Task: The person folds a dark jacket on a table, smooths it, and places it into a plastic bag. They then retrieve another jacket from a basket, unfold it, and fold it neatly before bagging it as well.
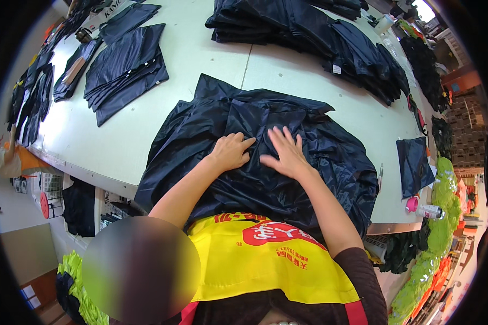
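Workroom clutter ringed a wide, pale bench (190, 59), seen from above through a round fisheye lens. At its near side, directly before a person in a yellow apron (271, 276), a large, shiny, dark navy cloth (255, 187) lay spread in creases, reaching back to the apron. Both bare hands were over the middle of it. The left hand (231, 151) rested on the cloth with its fingers partly bent; whether they pinched any fabric could not be told. Just beside it, the right hand (288, 157), slightly blurred, was spread wide, palm down, its fingers released and grasping nothing. Beyond the cloth, toward the left, sat a neat stack of dark folded pieces (126, 65); a longer dark pile (287, 32) stretched across the far side. On the right lay one folded dark panel (415, 165), with a small bottle (431, 211) near it. Lime-green material (439, 227) was heaped past the bench's right edge.
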Motion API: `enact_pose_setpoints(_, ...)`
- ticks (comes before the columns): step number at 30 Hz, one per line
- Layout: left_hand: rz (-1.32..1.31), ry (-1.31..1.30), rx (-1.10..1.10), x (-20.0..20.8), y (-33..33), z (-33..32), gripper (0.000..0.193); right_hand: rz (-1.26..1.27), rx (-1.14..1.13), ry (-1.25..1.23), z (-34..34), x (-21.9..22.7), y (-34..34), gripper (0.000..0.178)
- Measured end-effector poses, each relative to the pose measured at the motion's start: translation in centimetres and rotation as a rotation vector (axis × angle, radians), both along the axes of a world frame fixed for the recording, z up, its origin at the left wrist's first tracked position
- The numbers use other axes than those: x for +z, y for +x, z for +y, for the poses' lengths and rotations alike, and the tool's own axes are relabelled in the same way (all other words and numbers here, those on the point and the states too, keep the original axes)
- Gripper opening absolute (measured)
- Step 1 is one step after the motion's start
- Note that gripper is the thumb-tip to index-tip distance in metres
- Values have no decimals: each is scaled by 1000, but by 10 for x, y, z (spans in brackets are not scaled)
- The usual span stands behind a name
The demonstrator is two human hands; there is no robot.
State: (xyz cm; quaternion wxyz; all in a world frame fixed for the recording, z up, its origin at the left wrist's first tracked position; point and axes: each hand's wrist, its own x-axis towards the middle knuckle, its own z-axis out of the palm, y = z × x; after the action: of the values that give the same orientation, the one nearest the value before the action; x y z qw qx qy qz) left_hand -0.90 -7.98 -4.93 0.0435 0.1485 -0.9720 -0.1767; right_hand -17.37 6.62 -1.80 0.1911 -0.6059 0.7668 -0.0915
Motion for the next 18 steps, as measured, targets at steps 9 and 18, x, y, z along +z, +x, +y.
enact_pose_setpoints(9,-206,477,-231,24,1,-22,92,-112,203,-363,59,-34,-12,13)
enact_pose_setpoints(18,215,609,234,-10,7,-7,24,-116,-322,-159,12,-16,-5,54)
